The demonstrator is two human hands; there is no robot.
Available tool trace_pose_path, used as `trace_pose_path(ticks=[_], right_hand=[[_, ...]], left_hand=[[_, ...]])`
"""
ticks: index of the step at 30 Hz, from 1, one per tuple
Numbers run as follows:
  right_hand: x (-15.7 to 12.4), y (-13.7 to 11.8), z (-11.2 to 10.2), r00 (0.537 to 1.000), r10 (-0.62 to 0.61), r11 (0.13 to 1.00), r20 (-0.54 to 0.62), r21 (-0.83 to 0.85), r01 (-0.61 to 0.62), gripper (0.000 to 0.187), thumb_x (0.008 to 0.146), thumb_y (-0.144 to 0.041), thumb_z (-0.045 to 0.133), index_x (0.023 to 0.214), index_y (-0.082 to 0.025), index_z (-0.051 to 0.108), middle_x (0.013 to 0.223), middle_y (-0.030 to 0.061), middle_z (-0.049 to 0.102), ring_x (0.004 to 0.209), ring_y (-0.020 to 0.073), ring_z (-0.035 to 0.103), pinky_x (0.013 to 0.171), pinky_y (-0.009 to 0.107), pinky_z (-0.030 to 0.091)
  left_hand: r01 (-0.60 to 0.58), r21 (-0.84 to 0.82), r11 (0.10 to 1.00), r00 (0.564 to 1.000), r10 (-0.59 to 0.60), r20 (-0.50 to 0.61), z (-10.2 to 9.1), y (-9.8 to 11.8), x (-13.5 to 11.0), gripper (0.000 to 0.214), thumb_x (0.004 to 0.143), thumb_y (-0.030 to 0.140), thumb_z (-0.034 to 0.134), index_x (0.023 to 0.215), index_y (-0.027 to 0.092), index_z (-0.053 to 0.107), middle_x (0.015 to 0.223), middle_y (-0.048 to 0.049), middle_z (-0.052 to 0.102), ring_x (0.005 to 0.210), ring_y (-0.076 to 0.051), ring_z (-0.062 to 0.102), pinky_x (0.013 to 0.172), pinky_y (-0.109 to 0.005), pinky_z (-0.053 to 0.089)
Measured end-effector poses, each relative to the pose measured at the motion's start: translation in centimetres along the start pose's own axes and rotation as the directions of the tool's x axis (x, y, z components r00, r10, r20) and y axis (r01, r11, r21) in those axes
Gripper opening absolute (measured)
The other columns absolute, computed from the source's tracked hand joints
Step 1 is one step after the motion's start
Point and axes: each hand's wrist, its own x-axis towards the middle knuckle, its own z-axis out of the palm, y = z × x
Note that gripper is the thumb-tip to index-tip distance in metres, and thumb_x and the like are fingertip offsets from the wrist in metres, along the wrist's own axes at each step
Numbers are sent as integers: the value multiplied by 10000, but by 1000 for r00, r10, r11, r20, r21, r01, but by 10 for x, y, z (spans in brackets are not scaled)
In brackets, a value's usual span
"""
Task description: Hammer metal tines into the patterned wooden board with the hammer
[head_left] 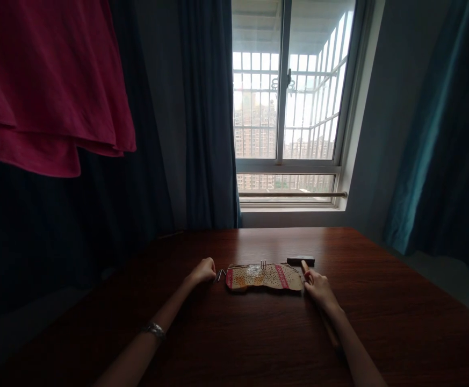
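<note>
My right hand [318,287] is closed around the wooden handle of a hammer [301,261], whose dark head lies just past the right end of a flat board. The board [272,278] is tan with wavy edges, dark dots, pink-red bands and a shiny patch; several thin nails [263,264] stand upright near its far edge. To its left, my left hand [205,270] is closed with the fingertips turned down, right beside a few loose nails [219,275] on the table. What those fingers hold, if anything, is hidden.
The brown wooden table [250,333] reaches to the wall beneath a barred window [286,118]. Blue curtains [208,118] hang on both sides. A pink-red cloth [49,97] hangs at the upper left. My left wrist wears a silvery bracelet [153,330].
</note>
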Motion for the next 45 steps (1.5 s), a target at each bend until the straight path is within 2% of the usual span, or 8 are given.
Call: trace_pose_path(ticks=[10,25,31,33,35,38,41,45], right_hand=[[0,1,2,1000,-6,1000,5,-11,6,206,703,-183,508,867,-197,632,890,67,695,848,207,608,775,263,393],[-1,-1,1,1000,1,1000,9,18,-1,197,716,-198,522,874,-189,640,921,78,695,873,211,612,802,271,398],[2,-24,-18,958,86,979,-272,203,-30,283,773,-328,517,959,-165,654,972,131,676,888,252,608,801,330,426],[-1,-46,-22,970,49,931,-239,362,42,315,781,-400,516,896,-156,679,900,127,686,822,252,620,744,340,457],[-8,-72,-20,996,-32,823,-88,564,76,351,759,-450,556,871,-151,701,829,107,691,757,229,626,678,322,482],[-22,-110,-8,992,-95,630,89,776,-9,419,723,-499,603,909,-140,715,778,89,690,618,176,598,516,273,473],[-33,-131,5,989,-96,528,114,848,-46,412,684,-499,658,862,-136,735,735,84,691,585,156,584,464,241,452],[-39,-132,11,995,-57,491,86,870,-47,383,667,-475,691,856,-147,746,725,88,709,611,176,608,489,249,462]], left_hand=[[21,-20,1000,998,-20,55,1,11,-6,49,581,132,590,588,118,636,515,-24,604,480,-131,556,424,-189,369],[53,-105,993,997,-48,53,8,3,7,63,567,141,576,553,104,626,492,-27,581,465,-136,547,419,-210,416],[-119,-335,935,993,107,-54,-4,26,3,113,604,172,586,628,86,654,527,-27,599,500,-127,556,463,-202,406],[-236,-472,849,971,222,-86,-3,46,-4,162,625,223,610,693,85,658,579,-33,617,519,-126,562,482,-208,418],[-341,-559,756,937,320,-140,2,71,-15,208,642,278,629,727,90,657,614,-33,623,533,-121,560,490,-209,419],[-406,-634,658,899,411,-149,22,106,-36,243,658,335,640,720,101,655,648,-34,634,561,-124,568,524,-220,442],[-402,-628,667,893,438,-106,45,129,-54,262,665,366,641,750,121,678,661,-27,651,583,-128,576,527,-211,430],[-367,-669,646,902,423,-86,69,136,-63,258,676,371,633,753,128,674,668,-20,651,570,-125,570,514,-207,420]])
